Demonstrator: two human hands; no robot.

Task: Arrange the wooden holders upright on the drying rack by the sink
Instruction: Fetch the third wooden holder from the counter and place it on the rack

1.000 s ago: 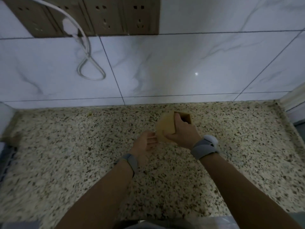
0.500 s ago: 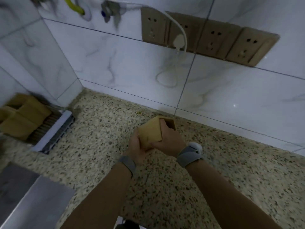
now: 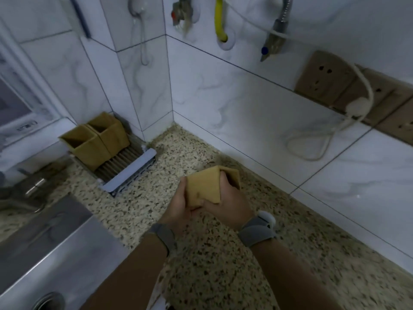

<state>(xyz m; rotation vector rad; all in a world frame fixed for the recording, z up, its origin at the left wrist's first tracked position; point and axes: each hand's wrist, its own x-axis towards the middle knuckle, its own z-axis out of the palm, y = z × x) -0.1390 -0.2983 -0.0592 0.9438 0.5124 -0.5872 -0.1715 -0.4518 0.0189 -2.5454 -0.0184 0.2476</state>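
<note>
Progress: two wooden holders (image 3: pixel 98 140) already stand upright, mouths up, side by side on the drying rack (image 3: pixel 131 167); a third is in hand and not yet placed. Whether more wait out of view cannot be told.
Held holder (image 3: pixel 204 189): a square, open-topped wooden box, tilted, over the tabletop (image 3: pixel 290 253), well to the right of the rack and nearer the camera.
Left hand (image 3: pixel 181 206): cupped under the holder's lower left corner, fingers closed on it.
Right hand (image 3: pixel 228 202): wrapped round the holder's right side, fingers over the rim.
What is left: carry it to the rack's bare front strip, beside the standing pair, and set it mouth up.
Holders: pale tan wood, flat faces, sharp corners, matt.
Rack: ribbed brown slats in a light grey frame, tucked in the wall corner.
Tabletop: speckled stone, polished.
Sink (image 3: pixel 44 247): smooth brushed steel, in front of the rack.
</note>
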